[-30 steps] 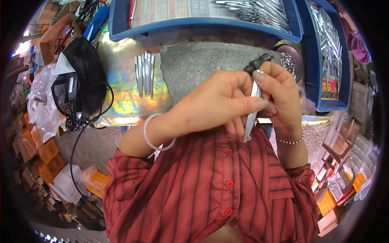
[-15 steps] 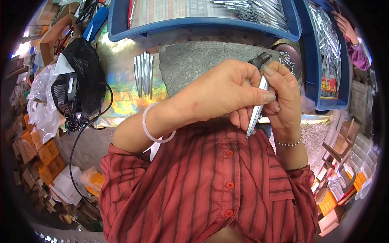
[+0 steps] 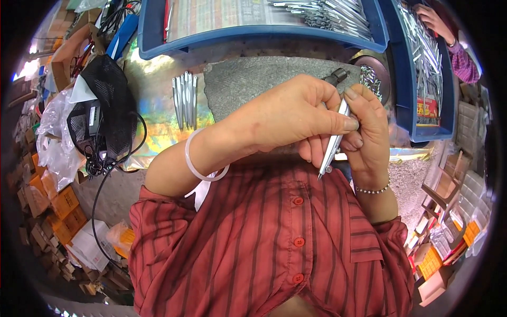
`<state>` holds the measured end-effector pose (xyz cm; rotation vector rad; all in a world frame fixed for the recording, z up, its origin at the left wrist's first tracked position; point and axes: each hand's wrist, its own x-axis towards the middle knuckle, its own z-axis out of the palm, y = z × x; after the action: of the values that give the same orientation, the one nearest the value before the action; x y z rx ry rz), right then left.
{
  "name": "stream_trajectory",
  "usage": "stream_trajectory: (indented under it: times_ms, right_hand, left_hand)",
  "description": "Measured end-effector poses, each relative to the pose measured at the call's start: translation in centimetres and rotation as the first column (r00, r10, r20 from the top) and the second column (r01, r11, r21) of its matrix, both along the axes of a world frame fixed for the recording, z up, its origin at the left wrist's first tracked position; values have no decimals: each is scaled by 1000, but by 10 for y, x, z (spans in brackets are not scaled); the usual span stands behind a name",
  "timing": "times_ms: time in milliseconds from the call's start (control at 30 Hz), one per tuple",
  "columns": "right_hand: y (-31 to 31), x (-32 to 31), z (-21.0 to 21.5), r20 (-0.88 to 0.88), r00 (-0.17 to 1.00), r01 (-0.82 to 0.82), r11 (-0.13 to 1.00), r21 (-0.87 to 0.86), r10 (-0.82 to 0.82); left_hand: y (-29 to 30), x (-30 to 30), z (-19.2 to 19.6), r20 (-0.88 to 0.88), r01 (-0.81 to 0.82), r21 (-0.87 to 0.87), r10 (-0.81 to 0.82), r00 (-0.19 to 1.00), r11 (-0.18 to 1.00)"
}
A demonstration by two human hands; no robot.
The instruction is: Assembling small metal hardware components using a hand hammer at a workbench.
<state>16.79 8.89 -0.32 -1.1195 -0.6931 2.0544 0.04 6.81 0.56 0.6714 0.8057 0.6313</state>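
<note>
Both my hands hold a silver drawing compass [image 3: 331, 152] slanting down in front of my shirt, its sharp tip toward me and a small round knob near that tip. My left hand [image 3: 298, 113], reaching across from the left, pinches it between thumb and fingers. On the other side my right hand [image 3: 372, 124] grips its upper part with bent fingers. A black piece [image 3: 336, 77] sticks out beyond my left fingers; whether it is joined to the compass is hidden. Beneath my hands lies a grey stone slab [image 3: 237, 79].
Several slim silver pieces [image 3: 185, 103] lie left of the slab. A round dish [image 3: 385, 79] holds small metal parts. Blue trays [image 3: 264, 35] with metal pieces stand at the back and right. Another person's hand [image 3: 434, 22] is over the right tray. A black mesh bag [image 3: 113, 87] and cables are at left.
My grip on the compass stays nearly the same, while more of the black piece shows above my fingers. The other person's hand has shifted left, over the right tray.
</note>
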Motion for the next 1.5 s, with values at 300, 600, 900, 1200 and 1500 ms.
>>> stream_trajectory:
  times_ms: [300,600,900,1200,1500]
  right_hand:
    - [2,45,21,352,927,-27,915,403,-128]
    - [12,104,-39,873,77,-589,684,430,-482]
    - [14,91,-35,811,166,-633,569,524,-561]
    - [-17,44,-8,864,379,-781,386,490,-332]
    - [-20,39,-9,893,299,-791,436,429,-337]
  left_hand:
    - [-35,-8,-5,-445,-30,672,436,782,740]
    - [-72,-17,-32,-439,14,875,784,439,483]
    - [-68,-19,-28,-583,62,762,641,500,645]
    - [-57,-12,-21,-339,-413,496,609,717,764]
    - [-47,-12,-33,-412,-302,583,595,690,754]
